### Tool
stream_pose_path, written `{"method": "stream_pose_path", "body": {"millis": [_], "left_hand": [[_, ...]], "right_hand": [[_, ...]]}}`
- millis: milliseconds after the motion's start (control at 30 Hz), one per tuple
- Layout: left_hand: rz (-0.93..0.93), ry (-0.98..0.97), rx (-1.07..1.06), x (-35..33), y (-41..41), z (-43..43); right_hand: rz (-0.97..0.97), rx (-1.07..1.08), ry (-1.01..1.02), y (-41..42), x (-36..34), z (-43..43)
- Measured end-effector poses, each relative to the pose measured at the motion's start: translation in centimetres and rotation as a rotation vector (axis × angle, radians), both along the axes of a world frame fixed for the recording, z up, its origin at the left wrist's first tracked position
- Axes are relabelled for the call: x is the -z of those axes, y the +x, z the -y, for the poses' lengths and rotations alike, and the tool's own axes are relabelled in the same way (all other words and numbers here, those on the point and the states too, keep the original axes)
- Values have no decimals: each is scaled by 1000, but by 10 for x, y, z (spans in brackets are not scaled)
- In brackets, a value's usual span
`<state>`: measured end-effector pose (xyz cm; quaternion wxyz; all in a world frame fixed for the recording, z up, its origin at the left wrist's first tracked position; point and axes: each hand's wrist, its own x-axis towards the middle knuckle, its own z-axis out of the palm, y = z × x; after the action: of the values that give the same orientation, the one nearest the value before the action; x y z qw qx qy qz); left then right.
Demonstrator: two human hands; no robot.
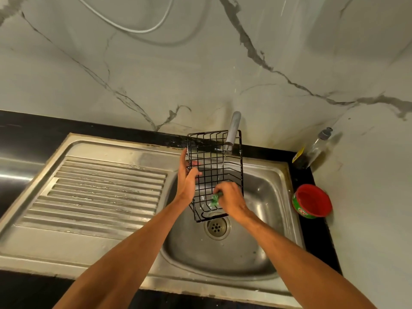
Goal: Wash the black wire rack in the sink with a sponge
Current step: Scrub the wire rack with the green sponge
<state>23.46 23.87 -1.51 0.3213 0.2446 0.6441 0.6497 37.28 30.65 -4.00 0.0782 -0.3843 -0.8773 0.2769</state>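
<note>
The black wire rack point(215, 172) stands on end over the steel sink point(267, 197), tilted so that its top reaches up behind the spout of the grey tap point(233, 128) and its lower end sits just above the drain point(216, 226); whether it touches the basin floor I cannot tell. A thin stream of water falls from the tap through the grid. The left hand point(188, 175) grasps the rack's left edge, thumb across the front wires and fingers behind them. The right hand point(229, 199) is clenched round a green sponge point(215, 198), pressing it against the wires in the lower part of the rack. Left of the basin lies the ribbed drainboard point(100, 190). On the black bench point(316, 237) to the right of the sink stands an open red tub point(312, 201) with a green label, and further back, in the corner against the marbled wall point(200, 74), a clear bottle point(316, 148) with a grey cap
</note>
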Motion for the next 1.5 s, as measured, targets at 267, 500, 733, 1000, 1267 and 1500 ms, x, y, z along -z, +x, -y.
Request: {"method": "stream_pose_path", "body": {"millis": [267,500,733,1000,1267,1500], "left_hand": [[-13,-12,11,8,1,-6],[63,21,-1,11,0,-11],[106,58,-69,9,-3,-13],[139,60,-81,12,-7,-8],[130,122,-121,13,-13,-10],[109,131,-160,9,-10,-9]], "right_hand": [[-84,-31,-187,-15,-21,-3],[79,-275,-366,-8,-15,18],[122,-137,-155,-1,-17,-4],[80,-104,-297,3,-17,-13],[47,-236,-223,5,-21,22],[120,-96,141,11,-29,32]]}}
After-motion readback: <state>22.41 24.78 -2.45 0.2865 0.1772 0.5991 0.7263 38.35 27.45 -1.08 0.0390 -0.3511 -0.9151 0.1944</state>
